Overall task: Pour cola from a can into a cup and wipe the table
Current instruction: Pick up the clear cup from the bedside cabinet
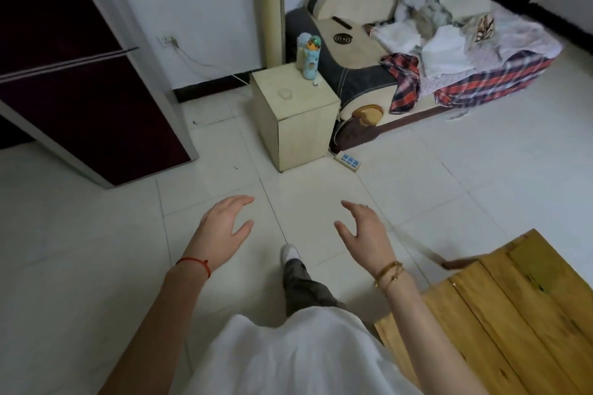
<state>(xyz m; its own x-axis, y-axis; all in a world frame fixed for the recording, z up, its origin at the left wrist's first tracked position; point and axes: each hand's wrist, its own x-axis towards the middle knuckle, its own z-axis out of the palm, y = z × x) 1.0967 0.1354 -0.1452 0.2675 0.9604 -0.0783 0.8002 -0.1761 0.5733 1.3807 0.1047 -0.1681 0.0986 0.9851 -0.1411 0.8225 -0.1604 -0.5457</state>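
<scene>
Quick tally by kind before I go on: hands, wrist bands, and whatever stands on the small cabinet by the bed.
Hands: 2, left hand and right hand, both empty.
Wrist bands: 2, red string, gold bracelet.
On the cabinet: 2, cartoon bottle, small pale object.
Total: 6.

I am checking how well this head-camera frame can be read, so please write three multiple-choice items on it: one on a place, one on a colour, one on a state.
1. Where does the wooden table lie?
A. lower right of the view
B. upper left
C. beside the bed

2. What colour is the cord on the left wrist?
A. blue
B. red
C. green

3. What state are the hands in?
A. both holding a can
B. one wiping with a cloth
C. both open and empty

Answers:
1 A: its planks fill the lower right corner.
2 B: a red cord circles that wrist.
3 C: the left hand and right hand hang over the floor tiles with fingers spread.
</scene>
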